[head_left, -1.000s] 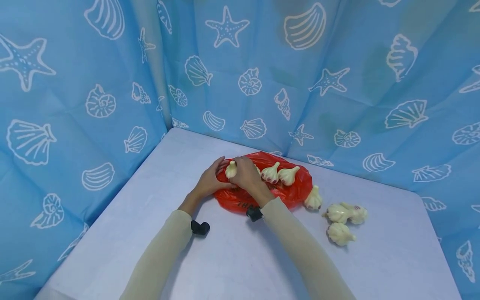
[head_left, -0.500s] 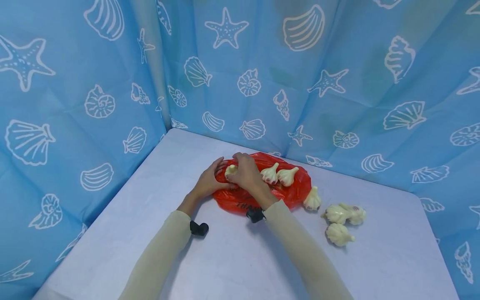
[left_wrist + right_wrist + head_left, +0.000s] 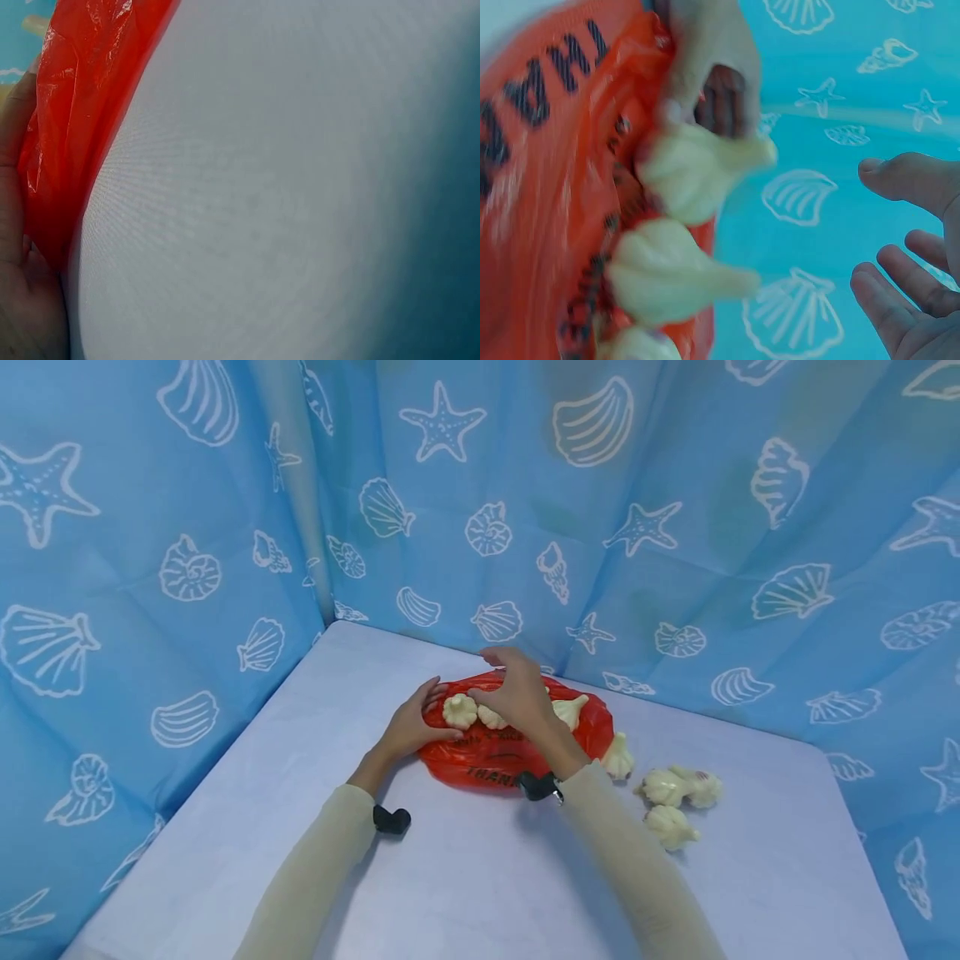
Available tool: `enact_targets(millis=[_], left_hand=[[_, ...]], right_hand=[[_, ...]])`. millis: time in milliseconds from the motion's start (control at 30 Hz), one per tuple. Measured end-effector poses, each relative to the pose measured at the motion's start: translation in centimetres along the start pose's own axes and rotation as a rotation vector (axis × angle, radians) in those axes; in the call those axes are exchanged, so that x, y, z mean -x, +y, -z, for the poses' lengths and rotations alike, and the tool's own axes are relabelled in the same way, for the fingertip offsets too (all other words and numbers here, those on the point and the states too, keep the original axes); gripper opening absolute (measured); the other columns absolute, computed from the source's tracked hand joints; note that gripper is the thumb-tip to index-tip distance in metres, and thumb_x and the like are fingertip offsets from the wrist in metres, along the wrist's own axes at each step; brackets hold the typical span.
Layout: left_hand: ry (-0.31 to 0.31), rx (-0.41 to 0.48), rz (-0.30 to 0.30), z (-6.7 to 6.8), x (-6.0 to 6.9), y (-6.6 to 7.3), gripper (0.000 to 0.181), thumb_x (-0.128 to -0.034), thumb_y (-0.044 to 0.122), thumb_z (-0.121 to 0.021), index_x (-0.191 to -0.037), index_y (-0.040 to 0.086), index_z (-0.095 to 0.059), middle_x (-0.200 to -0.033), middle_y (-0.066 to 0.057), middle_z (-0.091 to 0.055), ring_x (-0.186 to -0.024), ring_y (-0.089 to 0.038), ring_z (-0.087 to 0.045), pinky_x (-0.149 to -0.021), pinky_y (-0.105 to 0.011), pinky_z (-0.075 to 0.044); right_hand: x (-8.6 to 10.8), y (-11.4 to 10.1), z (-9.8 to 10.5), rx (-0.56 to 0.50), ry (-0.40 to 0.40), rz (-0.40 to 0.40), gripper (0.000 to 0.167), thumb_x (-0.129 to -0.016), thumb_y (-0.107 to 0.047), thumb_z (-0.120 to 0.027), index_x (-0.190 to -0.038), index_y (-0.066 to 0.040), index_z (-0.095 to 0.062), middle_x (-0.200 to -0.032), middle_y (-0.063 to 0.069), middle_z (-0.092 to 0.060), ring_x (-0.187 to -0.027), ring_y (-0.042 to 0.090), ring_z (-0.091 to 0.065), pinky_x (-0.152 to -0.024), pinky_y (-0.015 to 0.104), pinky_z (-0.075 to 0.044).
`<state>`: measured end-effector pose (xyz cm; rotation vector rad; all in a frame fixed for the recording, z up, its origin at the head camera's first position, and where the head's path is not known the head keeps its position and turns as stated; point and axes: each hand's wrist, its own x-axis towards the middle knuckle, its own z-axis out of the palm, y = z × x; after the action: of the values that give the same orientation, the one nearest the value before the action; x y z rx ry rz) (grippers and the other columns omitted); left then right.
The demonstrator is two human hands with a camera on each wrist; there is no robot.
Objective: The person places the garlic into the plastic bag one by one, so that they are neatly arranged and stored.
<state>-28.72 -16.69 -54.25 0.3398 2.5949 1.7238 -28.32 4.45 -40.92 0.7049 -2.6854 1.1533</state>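
A red plastic bag with dark lettering lies near the table's back edge, several garlic bulbs on it. My left hand rests at the bag's left end, fingers and thumb spread beside a garlic bulb; in the left wrist view the hand touches the red plastic. Over the bag's middle, my right hand is spread and holds nothing. In the right wrist view its parted fingers stand apart from two bulbs, one by the left thumb, the other beside it.
Right of the bag, one garlic bulb sits at its edge. Farther right on the white table lie several more bulbs, close together. A blue curtain with shell prints hangs behind and to the left.
My right hand has let go of the bulb beside my left hand and moved right, uncovering another bulb. My left hand has stayed at the bag's left end.
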Motion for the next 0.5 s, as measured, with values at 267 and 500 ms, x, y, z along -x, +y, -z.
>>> enact_targets(millis=[267, 500], left_hand=[[0.003, 0.002, 0.009, 0.1, 0.1, 0.0, 0.112, -0.0683, 0.045, -0.087, -0.155, 0.014, -0.024, -0.150, 0.000, -0.042, -0.136, -0.021, -0.041, -0.109, -0.043, -0.037], [-0.009, -0.001, 0.024, -0.1, 0.2, 0.0, 0.112, -0.0688, 0.045, -0.087, -0.155, 0.015, -0.023, -0.150, 0.000, -0.041, -0.137, -0.020, -0.040, -0.109, -0.043, -0.037]], right_hand=[[1.7, 1.6, 4.1, 0.026, 0.080, -0.023, 0.059, -0.079, -0.020, -0.082, -0.131, -0.007, -0.058, -0.125, 0.009, -0.060, -0.115, 0.026, -0.056, -0.090, 0.039, -0.054], [3.6, 3.5, 7.5, 0.065, 0.150, -0.070, 0.059, -0.078, -0.015, -0.083, -0.130, -0.006, -0.058, -0.124, 0.011, -0.060, -0.114, 0.028, -0.057, -0.088, 0.042, -0.055]])
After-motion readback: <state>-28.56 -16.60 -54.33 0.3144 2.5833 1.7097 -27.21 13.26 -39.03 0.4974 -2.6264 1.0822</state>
